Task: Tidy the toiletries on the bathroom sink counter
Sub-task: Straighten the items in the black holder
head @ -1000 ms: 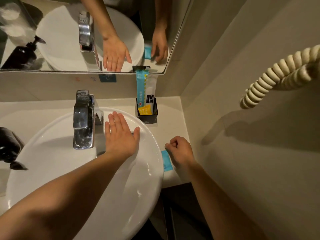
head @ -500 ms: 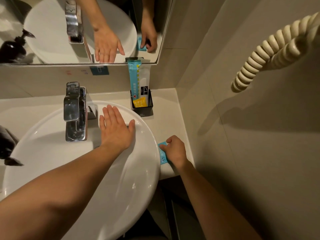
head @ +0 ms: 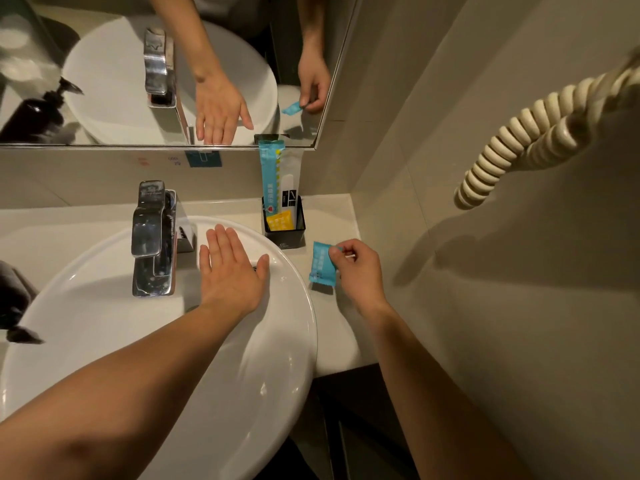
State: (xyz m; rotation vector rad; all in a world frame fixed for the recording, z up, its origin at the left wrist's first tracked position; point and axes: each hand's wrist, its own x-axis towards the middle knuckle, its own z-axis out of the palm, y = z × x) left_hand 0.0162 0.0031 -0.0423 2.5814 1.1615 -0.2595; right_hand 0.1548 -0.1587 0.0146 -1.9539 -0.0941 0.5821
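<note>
My right hand (head: 356,271) pinches a small blue sachet (head: 321,265) by its top right corner and holds it just above the counter (head: 329,216), right of the basin. A black square holder (head: 284,221) stands behind it at the back of the counter, with a tall blue-and-white packet (head: 273,174) and a yellow sachet (head: 280,221) standing in it. My left hand (head: 230,271) lies flat and open, palm down, on the rim of the white basin (head: 173,341), right of the chrome tap (head: 152,237).
A dark pump bottle (head: 14,299) sits at the left edge, partly cut off. The mirror (head: 104,64) spans the back wall. A cream coiled cord (head: 526,133) hangs off the right wall. The counter ends just right of my right hand at the wall.
My right hand has picked the blue sachet up off the counter's front and brought it back toward the black holder. My left hand stays flat on the basin rim.
</note>
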